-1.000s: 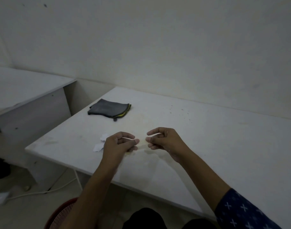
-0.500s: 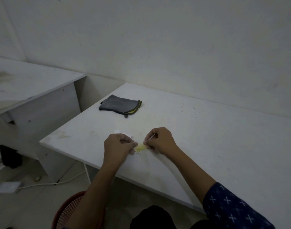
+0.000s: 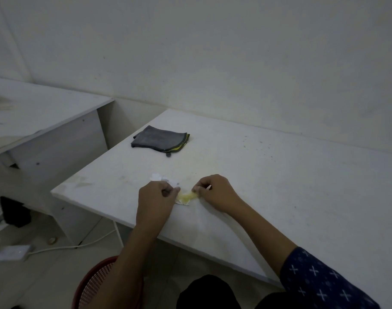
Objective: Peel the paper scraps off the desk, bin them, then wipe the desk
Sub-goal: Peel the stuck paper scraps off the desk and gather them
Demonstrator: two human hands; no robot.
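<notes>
A yellowish paper scrap [image 3: 186, 198] lies on the white desk [image 3: 279, 186] near its front edge. My left hand [image 3: 156, 201] pinches the scrap's left end and my right hand [image 3: 215, 192] pinches its right end. Both sets of fingers are closed on it, low against the desktop. Small white paper scraps [image 3: 159, 178] lie just beyond my left hand. A folded dark grey cloth [image 3: 160, 139] with a yellow-green edge rests at the desk's far left corner. A red mesh bin [image 3: 97, 284] stands on the floor below my left forearm, partly hidden by it.
A second white desk [image 3: 41, 121] stands to the left across a gap. A white power strip [image 3: 9, 253] and its cable [image 3: 79, 245] lie on the floor, with a dark object [image 3: 13, 211] beside them. A wall runs behind the desk.
My hands came down from above the desk onto the yellowish scrap and closed on its two ends. The view has shifted left and down, showing more of the red bin.
</notes>
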